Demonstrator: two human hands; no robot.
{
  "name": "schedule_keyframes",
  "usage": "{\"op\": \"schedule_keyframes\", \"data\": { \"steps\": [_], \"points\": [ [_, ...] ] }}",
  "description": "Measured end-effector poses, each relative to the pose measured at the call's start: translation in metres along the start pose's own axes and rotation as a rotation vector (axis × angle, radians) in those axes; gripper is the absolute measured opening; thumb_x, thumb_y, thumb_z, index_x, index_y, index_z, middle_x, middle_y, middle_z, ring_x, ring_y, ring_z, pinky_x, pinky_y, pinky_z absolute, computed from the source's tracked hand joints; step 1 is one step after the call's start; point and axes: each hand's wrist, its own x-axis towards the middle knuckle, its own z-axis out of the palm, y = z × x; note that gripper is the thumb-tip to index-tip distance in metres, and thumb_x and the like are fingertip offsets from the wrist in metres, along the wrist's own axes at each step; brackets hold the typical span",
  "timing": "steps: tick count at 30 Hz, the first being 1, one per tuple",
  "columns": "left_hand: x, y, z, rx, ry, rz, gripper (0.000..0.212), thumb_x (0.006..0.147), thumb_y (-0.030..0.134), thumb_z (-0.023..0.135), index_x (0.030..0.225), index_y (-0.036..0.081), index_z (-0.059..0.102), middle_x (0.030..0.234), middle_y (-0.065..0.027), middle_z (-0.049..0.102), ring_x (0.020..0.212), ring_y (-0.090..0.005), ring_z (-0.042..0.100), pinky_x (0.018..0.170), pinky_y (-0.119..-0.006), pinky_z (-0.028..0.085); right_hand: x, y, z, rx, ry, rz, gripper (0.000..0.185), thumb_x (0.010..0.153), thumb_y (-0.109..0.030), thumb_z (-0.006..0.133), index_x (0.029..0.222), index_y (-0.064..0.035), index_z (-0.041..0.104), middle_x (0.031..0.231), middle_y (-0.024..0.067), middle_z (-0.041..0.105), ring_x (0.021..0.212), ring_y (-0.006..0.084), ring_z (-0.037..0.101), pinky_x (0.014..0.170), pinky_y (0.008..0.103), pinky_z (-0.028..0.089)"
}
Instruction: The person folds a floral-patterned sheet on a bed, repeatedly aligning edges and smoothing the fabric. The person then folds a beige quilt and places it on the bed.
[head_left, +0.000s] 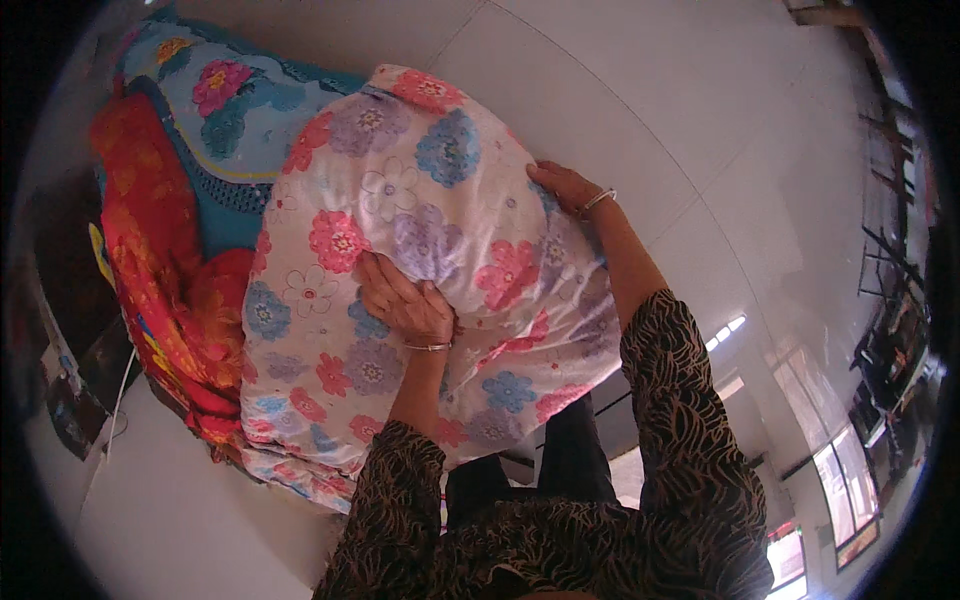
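Observation:
A folded, puffy quilt (480, 232) with pink, blue and purple flowers on a pale ground bulges in front of me. My left hand (409, 304) lies on its middle, fingers together and thumb apart, with creases in the cloth around it. At the quilt's far right edge rests my right hand (566, 187), fingers laid over the rim; its thumb and palm are hidden, so whether it grips the cloth cannot be told. Each wrist wears a thin bangle. The quilt's underside is out of sight.
Left of the quilt is a bunched red and orange patterned cloth (150, 225). Behind that lies a blue textile (262, 112) with a large pink flower. Pale floor (675, 112) with seam lines surrounds the pile. Dark clutter (892, 360) fills the far right rim.

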Motion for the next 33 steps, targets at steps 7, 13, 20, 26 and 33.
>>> {"op": "schedule_keyframes", "data": {
  "steps": [7,13,20,26,33],
  "points": [
    [0.009,0.009,0.001,-0.085,-0.039,0.002,0.057,0.089,0.037,0.023,0.126,-0.005,0.027,0.130,-0.0250,0.027,0.120,-0.0405,0.026,0.094,-0.046,0.019,0.033,0.040,-0.033,0.266,-0.135,0.156,0.064,0.077,-0.055,0.048,0.124,-0.0128,0.041,0.124,0.0044,0.044,0.106,0.0148,0.045,0.087,0.0308,0.039],
    [0.005,-0.004,-0.005,-0.062,-0.022,-0.025,0.053,0.088,0.033,0.025,0.126,-0.004,0.029,0.131,-0.0239,0.027,0.117,-0.0403,0.029,0.093,-0.046,0.021,0.031,0.023,-0.003,0.477,-0.151,0.098,0.058,0.079,-0.043,0.053,0.122,-0.0060,0.043,0.116,0.0079,0.051,0.099,0.0192,0.052,0.085,0.0309,0.043],
    [0.000,-0.006,-0.008,-0.070,-0.049,-0.053,0.055,0.088,0.034,0.026,0.122,-0.009,0.032,0.131,-0.0229,0.028,0.118,-0.0389,0.029,0.094,-0.046,0.021,-0.008,0.002,-0.049,0.418,-0.077,-0.107,0.047,0.076,-0.027,0.061,0.112,0.0006,0.048,0.101,0.0074,0.057,0.085,0.0146,0.056,0.074,0.0293,0.047],
    [-0.002,-0.005,-0.015,-0.042,-0.089,-0.088,0.055,0.082,0.031,0.034,0.122,-0.007,0.033,0.130,-0.0213,0.030,0.120,-0.0360,0.027,0.095,-0.045,0.019,-0.127,-0.109,0.000,0.134,0.128,-0.428,0.036,0.073,-0.014,0.062,0.102,0.0043,0.052,0.089,0.0055,0.058,0.078,0.0155,0.056,0.069,0.0275,0.046],
    [-0.002,-0.021,-0.018,-0.351,0.029,-0.156,0.054,0.074,0.017,0.047,0.122,-0.004,0.035,0.127,-0.0179,0.036,0.119,-0.0304,0.030,0.095,-0.041,0.024,-0.260,-0.145,0.157,-0.727,0.405,-0.688,0.019,0.065,-0.007,0.063,0.077,0.0020,0.052,0.070,0.0084,0.053,0.065,0.0105,0.052,0.057,0.0257,0.042]
  ]
}}
